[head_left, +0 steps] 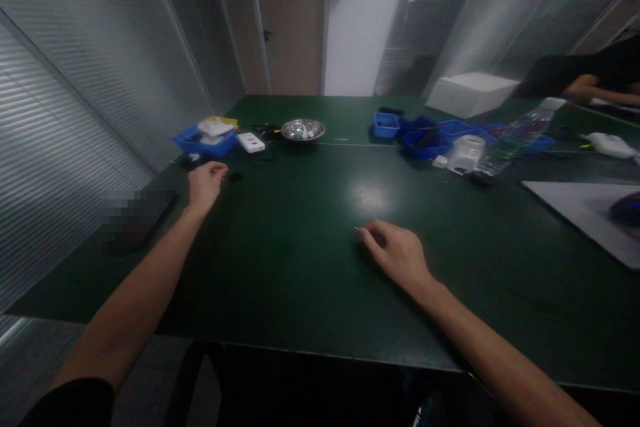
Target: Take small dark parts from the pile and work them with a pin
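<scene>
My right hand [397,250] rests low over the green table [290,240], thumb and fingertips closed on a thin, pale, pin-like piece [357,228]. Its tip sticks out to the left; the piece is too small to name more exactly. Farther off on the left, my left hand [205,181] has its fingertips pinched together, and whatever is between them cannot be made out. A small dark flat thing [235,177] lies just right of those fingertips. Behind that hand stands a blue basket [184,141] with white and yellow things in it.
A shiny metal bowl [303,140] with small items and a white device [251,142] stand at the back. Toward the right are blue trays [386,125], a plastic bottle [520,133], a white box [470,95] and a mouse [627,209]. Another person's arm [595,90] shows at far right.
</scene>
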`<state>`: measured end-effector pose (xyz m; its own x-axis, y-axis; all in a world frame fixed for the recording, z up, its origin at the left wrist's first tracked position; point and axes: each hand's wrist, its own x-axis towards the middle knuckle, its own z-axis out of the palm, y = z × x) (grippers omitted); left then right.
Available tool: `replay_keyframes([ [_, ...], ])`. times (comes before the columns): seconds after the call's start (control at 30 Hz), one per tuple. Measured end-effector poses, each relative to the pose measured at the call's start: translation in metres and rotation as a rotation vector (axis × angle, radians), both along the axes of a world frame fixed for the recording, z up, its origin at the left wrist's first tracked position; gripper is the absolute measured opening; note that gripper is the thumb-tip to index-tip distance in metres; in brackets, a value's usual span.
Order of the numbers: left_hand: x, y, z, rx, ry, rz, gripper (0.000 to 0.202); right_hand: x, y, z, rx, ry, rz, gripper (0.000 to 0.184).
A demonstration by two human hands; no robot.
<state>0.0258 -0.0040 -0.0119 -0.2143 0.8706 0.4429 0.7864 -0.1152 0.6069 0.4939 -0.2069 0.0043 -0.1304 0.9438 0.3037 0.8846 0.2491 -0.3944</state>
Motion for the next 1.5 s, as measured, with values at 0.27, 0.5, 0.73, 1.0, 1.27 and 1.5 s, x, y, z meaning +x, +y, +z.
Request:
replay_keyframes([
  [0.27,-0.001,0.002,-0.004,-0.016,0.022,-0.031,0.022,0.000,0.000,0.000,0.004,-0.007,0.001,0.030],
  [0.5,0.010,0.003,-0.010,-0.036,0.080,-0.012,0.021,0.000,0.000,0.001,-0.003,-0.016,-0.004,0.031],
  [0.73,0.020,-0.001,-0.011,-0.104,0.073,0.039,0.022,-0.001,0.000,-0.001,0.009,-0.024,-0.007,0.031],
  [1.0,0.016,0.003,-0.011,-0.101,-0.004,0.066,0.021,-0.001,0.000,0.000,-0.010,-0.020,-0.005,0.030],
  [1.27,0.009,0.010,-0.016,-0.183,-0.182,0.073,0.027,-0.001,0.000,0.001,-0.015,-0.026,-0.009,0.030],
  [1.5,0.006,0.018,-0.013,-0.233,-0.212,0.128,0.023,-0.001,0.000,0.001,-0.015,-0.024,-0.006,0.031],
])
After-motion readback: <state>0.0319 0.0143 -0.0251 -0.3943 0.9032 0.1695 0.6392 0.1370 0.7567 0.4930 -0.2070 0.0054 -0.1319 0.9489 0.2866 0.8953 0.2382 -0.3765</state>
